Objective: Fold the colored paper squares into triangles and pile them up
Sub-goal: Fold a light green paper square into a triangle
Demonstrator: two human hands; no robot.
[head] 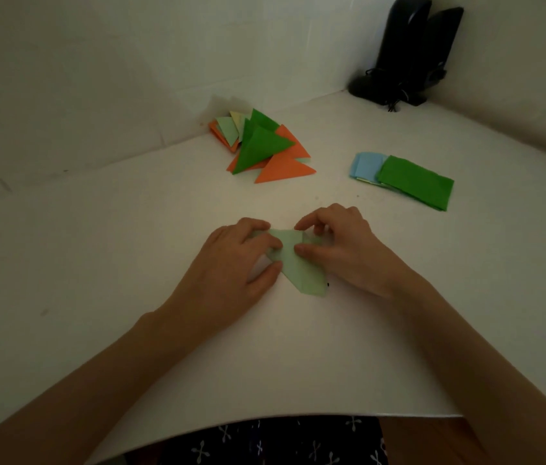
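- Our left hand (pixel 238 260) lies with fingers nearly straight, fingertips and thumb pressing the pale green paper (pixel 302 270) to the table (pixel 130 263). Our right hand (pixel 338 250), fingers curled, pinches the sheet's far part between thumb and forefinger.
- That sheet sits between both hands, touching both. We judge the diagonal fold is under way and the crease not yet set.
- Next we need the corners matched, then a firm press along the crease.
- Beyond the left hand lies the pile of triangles (pixel 265 146); beyond the right hand wait the unfolded squares (pixel 406 179), blue and green.
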